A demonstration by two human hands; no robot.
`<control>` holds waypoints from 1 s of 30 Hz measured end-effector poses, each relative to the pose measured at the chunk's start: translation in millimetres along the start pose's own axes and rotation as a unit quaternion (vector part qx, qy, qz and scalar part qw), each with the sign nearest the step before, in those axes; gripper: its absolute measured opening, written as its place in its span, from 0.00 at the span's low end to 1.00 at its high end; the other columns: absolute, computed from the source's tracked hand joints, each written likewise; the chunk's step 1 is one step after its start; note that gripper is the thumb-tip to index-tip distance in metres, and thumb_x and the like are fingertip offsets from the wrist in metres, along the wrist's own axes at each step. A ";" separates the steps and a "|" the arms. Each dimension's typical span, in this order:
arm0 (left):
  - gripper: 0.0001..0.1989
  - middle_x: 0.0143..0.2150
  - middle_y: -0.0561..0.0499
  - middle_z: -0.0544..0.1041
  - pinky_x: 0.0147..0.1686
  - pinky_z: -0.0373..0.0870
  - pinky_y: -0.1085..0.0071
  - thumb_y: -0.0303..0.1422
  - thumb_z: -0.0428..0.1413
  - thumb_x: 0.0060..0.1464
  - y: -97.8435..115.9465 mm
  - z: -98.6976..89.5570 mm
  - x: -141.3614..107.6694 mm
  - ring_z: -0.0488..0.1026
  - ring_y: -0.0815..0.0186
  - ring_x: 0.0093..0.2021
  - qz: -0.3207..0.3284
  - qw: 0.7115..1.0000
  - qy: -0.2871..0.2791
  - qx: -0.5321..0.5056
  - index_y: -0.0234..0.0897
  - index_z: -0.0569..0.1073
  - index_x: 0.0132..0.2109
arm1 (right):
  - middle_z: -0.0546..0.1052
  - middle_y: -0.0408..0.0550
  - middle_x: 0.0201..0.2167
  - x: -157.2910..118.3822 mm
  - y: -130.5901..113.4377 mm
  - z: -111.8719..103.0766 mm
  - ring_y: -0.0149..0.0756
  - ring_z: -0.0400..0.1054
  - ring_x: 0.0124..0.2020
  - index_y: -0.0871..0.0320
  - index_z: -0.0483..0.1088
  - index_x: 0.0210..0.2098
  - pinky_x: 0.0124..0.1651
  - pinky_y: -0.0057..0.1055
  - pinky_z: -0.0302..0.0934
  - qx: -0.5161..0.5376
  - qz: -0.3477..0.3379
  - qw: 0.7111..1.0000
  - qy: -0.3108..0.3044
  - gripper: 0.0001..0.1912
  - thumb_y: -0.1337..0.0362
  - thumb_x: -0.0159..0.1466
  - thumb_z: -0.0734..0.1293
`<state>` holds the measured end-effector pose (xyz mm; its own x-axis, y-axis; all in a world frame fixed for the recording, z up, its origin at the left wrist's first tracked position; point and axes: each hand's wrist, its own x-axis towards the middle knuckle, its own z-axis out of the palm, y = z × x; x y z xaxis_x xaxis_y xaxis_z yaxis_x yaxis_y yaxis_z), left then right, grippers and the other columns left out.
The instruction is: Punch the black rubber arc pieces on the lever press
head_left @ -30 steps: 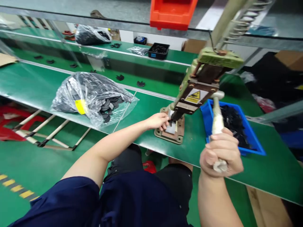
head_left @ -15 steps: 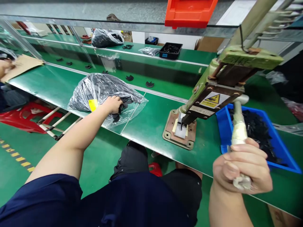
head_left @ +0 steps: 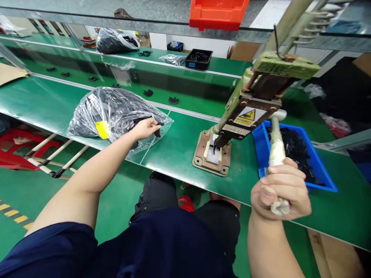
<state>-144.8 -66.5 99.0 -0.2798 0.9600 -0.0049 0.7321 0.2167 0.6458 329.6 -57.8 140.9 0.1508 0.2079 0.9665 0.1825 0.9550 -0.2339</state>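
My left hand point(head_left: 147, 128) is closed on a small black plastic part point(head_left: 158, 132) at the mouth of a clear plastic bag point(head_left: 87, 112). The bag is full of similar dark parts and bears a yellow label point(head_left: 102, 129). Wrapped round the taped lever handle point(head_left: 277, 148) of a green hand press point(head_left: 246, 104) is my right hand point(head_left: 280, 191). A warning sticker point(head_left: 249, 116) marks the press head. Beneath it, a pale metal plate point(head_left: 213, 155) lies on the press base point(head_left: 198, 154).
Right of the press stands a blue bin point(head_left: 323, 170) of black parts. Several curved black pieces, one of them a black piece point(head_left: 173, 100), lie along the strip behind the bench. An orange bin point(head_left: 218, 13) hangs overhead. A red stool point(head_left: 20, 148) is below at left.
My left hand has drawn back to the right toward the bag's opening, with a black part now showing at its fingers. My right hand stays on the lever. The view has shifted right.
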 end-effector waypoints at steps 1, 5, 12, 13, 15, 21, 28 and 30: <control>0.16 0.28 0.53 0.76 0.29 0.63 0.70 0.48 0.61 0.61 7.7 9.8 -5.2 0.72 0.65 0.27 -0.006 0.999 -0.007 -0.048 0.41 0.71 0.39 | 0.71 0.37 0.18 0.2 -1.4 -0.2 0.35 0.74 0.30 0.53 0.62 0.19 0.55 0.53 0.71 0.000 0.002 1.000 -0.004 0.20 0.54 0.60 0.73; 0.19 0.23 0.57 0.72 0.25 0.63 0.73 0.51 0.63 0.59 32.1 47.6 -23.2 0.69 0.68 0.22 -0.019 0.982 -0.063 -0.179 0.40 0.70 0.42 | 0.72 0.37 0.21 1.6 -8.7 -2.3 0.35 0.74 0.33 0.53 0.64 0.22 0.58 0.55 0.70 -0.008 0.012 0.999 -0.030 0.16 0.57 0.62 0.72; 0.17 0.37 0.47 0.80 0.43 0.75 0.66 0.46 0.61 0.62 54.1 81.4 -39.1 0.78 0.60 0.40 0.143 0.985 -0.046 -0.089 0.40 0.82 0.50 | 0.73 0.37 0.23 4.6 -17.8 -6.5 0.35 0.74 0.36 0.51 0.65 0.25 0.62 0.57 0.69 -0.030 0.029 0.996 -0.074 0.13 0.58 0.63 0.70; 0.17 0.37 0.47 0.80 0.44 0.75 0.66 0.45 0.59 0.63 56.2 83.0 -41.8 0.78 0.59 0.41 0.160 0.984 -0.053 -0.064 0.42 0.83 0.51 | 0.73 0.37 0.23 4.8 -18.1 -6.8 0.35 0.74 0.36 0.51 0.65 0.25 0.63 0.56 0.68 -0.031 0.028 0.996 -0.076 0.13 0.58 0.63 0.70; 0.19 0.37 0.48 0.81 0.42 0.75 0.68 0.45 0.56 0.66 59.8 85.2 -47.3 0.79 0.61 0.38 0.148 0.981 -0.102 -0.074 0.43 0.81 0.57 | 0.73 0.37 0.24 4.9 -18.1 -7.0 0.34 0.74 0.37 0.52 0.65 0.26 0.63 0.56 0.68 -0.032 0.022 0.996 -0.079 0.13 0.58 0.64 0.69; 0.27 0.41 0.47 0.84 0.40 0.76 0.70 0.47 0.64 0.59 74.5 91.6 -52.7 0.79 0.63 0.38 0.099 0.947 -0.206 -0.225 0.38 0.80 0.60 | 0.72 0.37 0.23 3.5 -17.0 -5.6 0.34 0.74 0.37 0.53 0.64 0.26 0.63 0.55 0.68 -0.021 0.013 0.997 -0.073 0.13 0.59 0.65 0.69; 0.20 0.29 0.55 0.76 0.31 0.71 0.74 0.43 0.70 0.55 106.5 128.8 -28.8 0.72 0.71 0.27 0.038 0.923 -0.115 -0.364 0.37 0.75 0.48 | 0.72 0.38 0.24 4.2 -18.2 -5.8 0.34 0.74 0.37 0.53 0.63 0.26 0.63 0.57 0.68 -0.038 0.015 0.996 -0.077 0.15 0.58 0.66 0.69; 0.24 0.29 0.57 0.75 0.29 0.71 0.74 0.38 0.71 0.53 116.0 138.4 -21.2 0.72 0.71 0.26 0.034 0.910 -0.137 -0.389 0.38 0.73 0.52 | 0.72 0.37 0.23 5.1 -18.8 -5.8 0.34 0.74 0.37 0.53 0.63 0.26 0.63 0.58 0.69 -0.041 0.014 0.996 -0.084 0.15 0.58 0.65 0.69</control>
<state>32.1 -37.3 68.3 -0.0075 0.9978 -0.0662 0.0501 0.0665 0.9965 332.6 -75.9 149.6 -0.0061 0.2725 0.9621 0.2606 0.9293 -0.2616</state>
